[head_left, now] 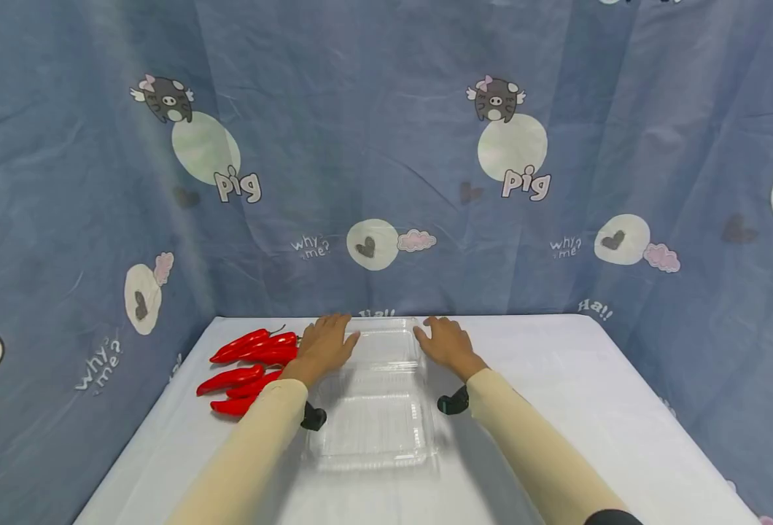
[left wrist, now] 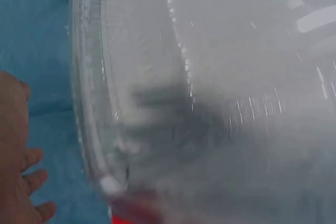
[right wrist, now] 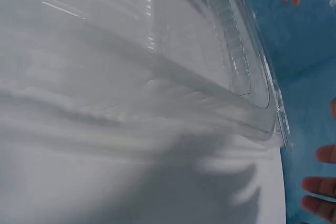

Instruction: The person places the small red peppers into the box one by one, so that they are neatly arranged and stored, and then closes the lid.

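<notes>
Fingers extended, left hand [head_left: 324, 347] and right hand [head_left: 449, 345] flank one clear rectangular two-section plastic container [head_left: 373, 429]; six tapered red peppers [head_left: 243, 375] lie leftward.

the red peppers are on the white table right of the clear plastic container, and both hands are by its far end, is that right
Not quite: the head view shows the red peppers left of the clear plastic container. The rest holds.
</notes>
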Tool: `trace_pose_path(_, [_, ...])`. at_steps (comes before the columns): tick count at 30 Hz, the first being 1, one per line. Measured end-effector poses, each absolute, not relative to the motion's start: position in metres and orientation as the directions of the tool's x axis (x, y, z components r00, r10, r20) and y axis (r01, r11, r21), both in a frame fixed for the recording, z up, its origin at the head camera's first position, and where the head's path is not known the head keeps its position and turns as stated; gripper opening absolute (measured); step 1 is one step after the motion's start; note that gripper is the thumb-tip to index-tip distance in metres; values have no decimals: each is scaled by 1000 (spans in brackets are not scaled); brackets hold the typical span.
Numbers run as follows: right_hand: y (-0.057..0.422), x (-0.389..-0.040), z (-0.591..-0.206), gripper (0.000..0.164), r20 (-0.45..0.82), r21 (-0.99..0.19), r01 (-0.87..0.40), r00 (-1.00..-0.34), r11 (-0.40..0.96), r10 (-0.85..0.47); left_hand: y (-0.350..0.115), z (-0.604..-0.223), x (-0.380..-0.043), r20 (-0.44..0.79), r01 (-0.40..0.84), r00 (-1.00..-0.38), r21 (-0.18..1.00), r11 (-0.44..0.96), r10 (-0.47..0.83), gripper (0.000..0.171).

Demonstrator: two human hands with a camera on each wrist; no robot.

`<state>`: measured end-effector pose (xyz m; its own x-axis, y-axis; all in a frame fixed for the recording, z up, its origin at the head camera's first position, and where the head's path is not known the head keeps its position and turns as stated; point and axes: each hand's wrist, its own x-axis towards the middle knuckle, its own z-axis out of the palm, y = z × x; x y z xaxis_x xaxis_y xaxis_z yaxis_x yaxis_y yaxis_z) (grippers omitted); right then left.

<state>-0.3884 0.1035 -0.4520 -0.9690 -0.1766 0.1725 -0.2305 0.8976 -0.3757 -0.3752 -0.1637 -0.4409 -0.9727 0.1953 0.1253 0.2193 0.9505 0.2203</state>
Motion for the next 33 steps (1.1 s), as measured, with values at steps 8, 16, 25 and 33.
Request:
trace_pose_path(8, [111, -357, -449, 54, 61, -567, -172, -984, 806, -167, -189, -426, -340, 267, 415, -891, 153, 897, 366, 50])
trace_pose_path(16, [131, -316, -462, 62, -195, -774, 25, -960, 632, -202, -222, -438, -291, 297, 428, -883, 199, 881, 362, 48])
trace_pose_path(25, [132, -290, -479, 53, -253, -836, 69, -929, 544, -271, -267, -451, -253, 336, 332, -911, 260, 907, 238, 49])
trace_pose_path(33, [129, -281, -479, 52, -286, -866, 84, -892, 493, -351, -303, -460, -244, 371, 318, -904, 254, 913, 212, 45])
